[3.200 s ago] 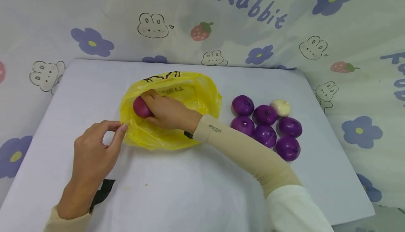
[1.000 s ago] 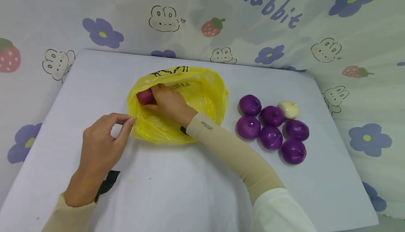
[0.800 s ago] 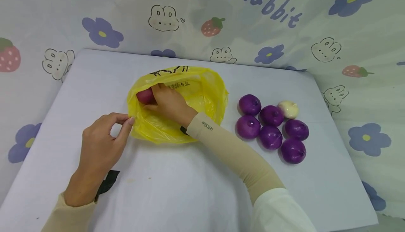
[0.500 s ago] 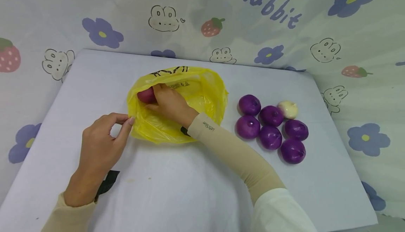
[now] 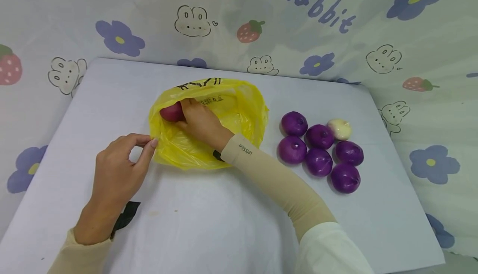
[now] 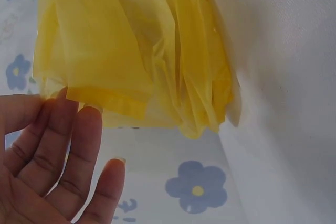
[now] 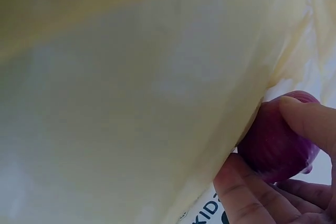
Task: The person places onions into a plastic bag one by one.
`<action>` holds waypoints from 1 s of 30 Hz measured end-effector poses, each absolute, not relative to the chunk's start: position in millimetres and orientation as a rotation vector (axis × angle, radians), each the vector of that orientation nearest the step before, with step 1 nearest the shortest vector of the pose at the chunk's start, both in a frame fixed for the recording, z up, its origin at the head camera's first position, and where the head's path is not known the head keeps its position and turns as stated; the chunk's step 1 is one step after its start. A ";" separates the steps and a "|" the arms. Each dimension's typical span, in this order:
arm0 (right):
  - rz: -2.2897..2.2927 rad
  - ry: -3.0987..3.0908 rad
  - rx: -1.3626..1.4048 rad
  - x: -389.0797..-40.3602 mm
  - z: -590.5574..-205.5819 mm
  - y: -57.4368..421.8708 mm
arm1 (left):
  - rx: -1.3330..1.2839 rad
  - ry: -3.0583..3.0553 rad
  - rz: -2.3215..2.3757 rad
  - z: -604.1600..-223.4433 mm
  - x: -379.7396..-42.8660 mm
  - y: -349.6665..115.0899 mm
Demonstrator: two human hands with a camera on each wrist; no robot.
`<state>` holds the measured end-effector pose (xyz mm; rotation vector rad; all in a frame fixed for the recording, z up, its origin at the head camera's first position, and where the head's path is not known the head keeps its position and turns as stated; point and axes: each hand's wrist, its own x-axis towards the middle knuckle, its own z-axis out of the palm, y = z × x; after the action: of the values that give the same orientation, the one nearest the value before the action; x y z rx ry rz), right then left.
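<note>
In the head view a yellow plastic bag [image 5: 186, 153] stands with its mouth spread wide. My left hand [image 5: 117, 172] pinches the bag's near-left rim between thumb and forefinger; in the left wrist view the other fingers [image 6: 86, 135] are spread beside the yellow plastic. My right hand [image 5: 201, 122] is inside the bag mouth and grips a purple-red onion [image 5: 171, 112] near the left wall. The right wrist view shows the thumb on top of the onion [image 7: 278, 140] and fingers beneath it, close to the bag's wall [image 7: 157, 87].
Right of the bag, several purple onions [image 5: 318, 162] sit clustered on the white table [image 5: 209, 216], with a pale, peeled-looking bulb [image 5: 340, 129] behind them. A white cloth backdrop [image 5: 224, 0] printed with rabbits and flowers rises behind the table.
Since the earliest frame my right hand has carried the onion lower into the bag, and the head view has shifted slightly. Over the last second, hands and onion have barely moved.
</note>
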<state>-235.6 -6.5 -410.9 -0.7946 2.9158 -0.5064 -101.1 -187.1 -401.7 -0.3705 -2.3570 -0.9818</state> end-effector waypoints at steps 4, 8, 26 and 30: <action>-0.523 2.911 -0.784 -235.3 -412.3 -6.3 | -0.368 -2.356 -0.985 -402.2 -100.9 -187.3; -0.582 2.891 -0.775 -235.0 -412.1 -4.7 | -0.358 -2.356 -0.991 -402.8 -100.6 -187.9; -0.588 2.870 -0.799 -230.9 -403.3 7.2 | -0.346 -2.365 -0.990 -403.2 -102.0 -188.7; -0.533 2.878 -0.824 -227.5 -403.0 10.7 | -0.349 -2.361 -0.988 -403.3 -101.8 -188.5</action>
<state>-227.5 10.7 -403.0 -0.8245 2.8784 -0.5327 -101.8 -188.5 -403.3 -0.3492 -2.3608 -0.9884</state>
